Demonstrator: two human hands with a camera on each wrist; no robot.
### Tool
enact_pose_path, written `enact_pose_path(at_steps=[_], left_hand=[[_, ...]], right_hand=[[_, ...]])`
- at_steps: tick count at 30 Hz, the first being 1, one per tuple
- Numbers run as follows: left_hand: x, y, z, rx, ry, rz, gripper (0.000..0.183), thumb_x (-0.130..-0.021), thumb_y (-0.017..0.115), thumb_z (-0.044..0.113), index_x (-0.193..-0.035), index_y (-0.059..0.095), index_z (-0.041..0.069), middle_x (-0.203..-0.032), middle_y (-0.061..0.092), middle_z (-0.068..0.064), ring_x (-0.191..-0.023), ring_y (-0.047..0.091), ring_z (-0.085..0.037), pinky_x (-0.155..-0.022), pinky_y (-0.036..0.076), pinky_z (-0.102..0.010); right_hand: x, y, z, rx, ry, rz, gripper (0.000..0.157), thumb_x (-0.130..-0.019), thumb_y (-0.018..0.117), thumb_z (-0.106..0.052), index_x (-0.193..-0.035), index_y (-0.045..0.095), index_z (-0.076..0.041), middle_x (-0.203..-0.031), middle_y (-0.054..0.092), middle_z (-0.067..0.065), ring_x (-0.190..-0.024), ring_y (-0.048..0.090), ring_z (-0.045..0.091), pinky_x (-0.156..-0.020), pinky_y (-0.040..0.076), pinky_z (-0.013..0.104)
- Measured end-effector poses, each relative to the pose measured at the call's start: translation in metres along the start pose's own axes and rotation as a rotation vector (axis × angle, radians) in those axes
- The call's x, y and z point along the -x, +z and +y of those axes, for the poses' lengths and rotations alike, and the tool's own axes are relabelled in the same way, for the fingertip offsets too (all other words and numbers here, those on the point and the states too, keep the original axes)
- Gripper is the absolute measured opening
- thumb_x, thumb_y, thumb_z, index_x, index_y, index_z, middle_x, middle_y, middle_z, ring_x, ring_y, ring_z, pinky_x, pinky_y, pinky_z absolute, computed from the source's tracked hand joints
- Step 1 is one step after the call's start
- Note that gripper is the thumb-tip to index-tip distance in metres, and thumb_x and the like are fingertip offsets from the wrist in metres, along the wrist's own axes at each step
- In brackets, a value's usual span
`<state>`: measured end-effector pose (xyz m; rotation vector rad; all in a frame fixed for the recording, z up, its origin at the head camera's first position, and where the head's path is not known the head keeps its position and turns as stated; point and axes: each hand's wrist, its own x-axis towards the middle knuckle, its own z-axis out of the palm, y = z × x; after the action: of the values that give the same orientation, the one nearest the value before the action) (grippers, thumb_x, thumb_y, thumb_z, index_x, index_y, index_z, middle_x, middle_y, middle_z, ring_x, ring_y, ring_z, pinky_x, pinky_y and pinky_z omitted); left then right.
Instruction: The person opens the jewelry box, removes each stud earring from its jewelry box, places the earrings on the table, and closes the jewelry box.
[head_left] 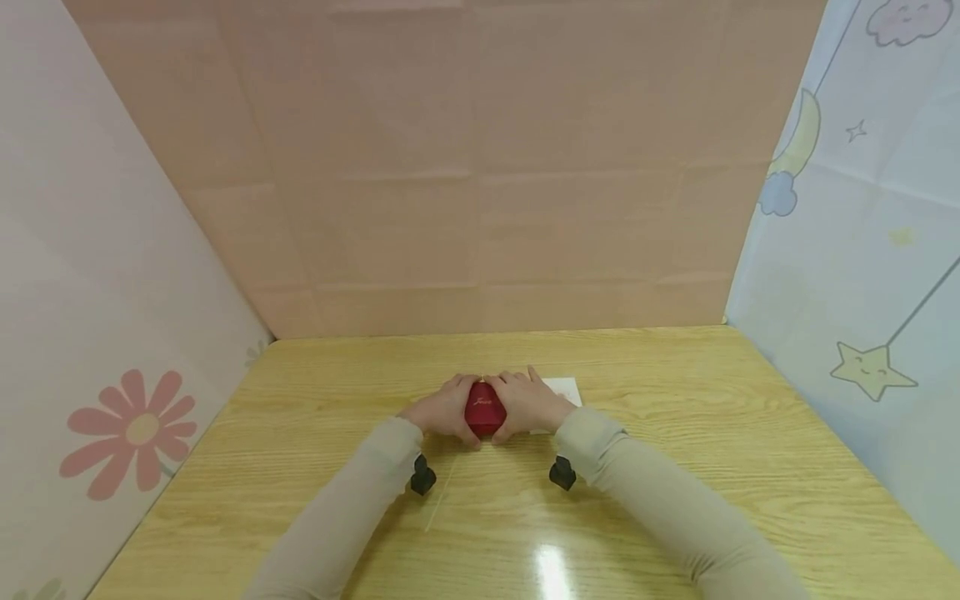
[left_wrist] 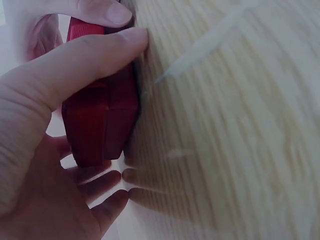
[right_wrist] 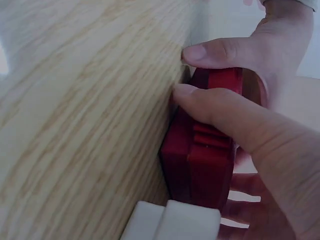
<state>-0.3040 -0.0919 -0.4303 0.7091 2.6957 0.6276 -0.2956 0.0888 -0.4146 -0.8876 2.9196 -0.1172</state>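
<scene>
A small dark red box (head_left: 484,410) with gold lettering on its lid sits on the wooden table, between both hands. The left hand (head_left: 448,408) grips its left side, the thumb (left_wrist: 95,57) across the near face and the other fingers round the far side. From the right, the right hand (head_left: 527,403) grips the same box, its thumb (right_wrist: 215,107) also on the near face, close to the left thumb. In the right wrist view a ridged band shows on the box under the thumb. The hands hide much of the box's sides.
A flat white box (head_left: 562,388) with a faint print lies just right of the red box, partly behind the right hand; its white edges (right_wrist: 187,220) show in the right wrist view. A thin pale strip (head_left: 441,500) lies nearer on the table. A backdrop stands behind.
</scene>
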Motion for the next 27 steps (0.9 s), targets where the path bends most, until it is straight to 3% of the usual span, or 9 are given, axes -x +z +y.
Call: enact_pose_path(at_steps=[5,9,13,18,23,27], left_hand=[[0.000,0.001,0.001,0.026,0.018,0.020,0.096,-0.060,0.086,0.029,-0.135,0.030,0.010,-0.125,0.038,-0.008,-0.113,0.042,-0.022,-0.091,0.043,-0.040],[0.001,-0.001,0.005,0.160,0.037,0.062,0.094,-0.062,0.085,0.025,-0.135,0.028,0.010,-0.125,0.036,-0.006,-0.112,0.044,-0.022,-0.089,0.044,-0.039],[0.007,-0.005,0.018,0.414,0.079,0.102,0.094,-0.067,0.082,0.017,-0.138,0.022,0.012,-0.130,0.031,-0.005,-0.113,0.044,-0.021,-0.088,0.046,-0.036],[0.014,-0.011,0.038,0.794,0.152,0.103,0.099,-0.069,0.080,0.008,-0.142,0.013,0.019,-0.134,0.027,-0.006,-0.111,0.050,-0.025,-0.083,0.050,-0.036],[0.024,-0.015,0.050,1.105,0.218,0.031,0.101,-0.074,0.075,0.001,-0.143,0.006,0.029,-0.143,0.022,-0.002,-0.123,0.041,-0.025,-0.089,0.047,-0.038],[0.031,-0.013,0.048,1.251,0.254,-0.024,0.094,-0.078,0.066,-0.010,-0.143,0.007,0.026,-0.145,0.022,-0.002,-0.129,0.033,-0.027,-0.093,0.044,-0.037]], right_hand=[[0.001,0.000,0.007,-0.045,-0.014,0.005,0.098,-0.060,0.078,-0.058,-0.137,0.041,-0.011,-0.129,0.049,0.006,-0.117,0.047,0.026,-0.105,0.018,0.058],[0.009,-0.011,0.012,-0.120,-0.030,0.032,0.097,-0.058,0.080,-0.056,-0.135,0.043,-0.011,-0.121,0.052,0.003,-0.106,0.053,0.021,-0.097,0.035,0.047],[0.025,-0.037,0.014,-0.222,-0.030,0.047,0.095,-0.058,0.083,-0.050,-0.135,0.043,-0.011,-0.115,0.052,0.002,-0.098,0.052,0.019,-0.080,0.048,0.035],[0.045,-0.070,0.016,-0.288,-0.068,0.078,0.092,-0.061,0.084,-0.041,-0.135,0.042,-0.007,-0.118,0.051,0.006,-0.101,0.052,0.022,-0.080,0.049,0.037],[0.058,-0.090,0.016,-0.320,-0.099,0.112,0.090,-0.062,0.084,-0.036,-0.135,0.040,-0.005,-0.123,0.048,0.007,-0.106,0.048,0.024,-0.082,0.048,0.038],[0.064,-0.096,0.012,-0.316,-0.103,0.107,0.093,-0.062,0.084,-0.039,-0.136,0.039,-0.006,-0.123,0.047,0.006,-0.105,0.048,0.023,-0.082,0.048,0.037]])
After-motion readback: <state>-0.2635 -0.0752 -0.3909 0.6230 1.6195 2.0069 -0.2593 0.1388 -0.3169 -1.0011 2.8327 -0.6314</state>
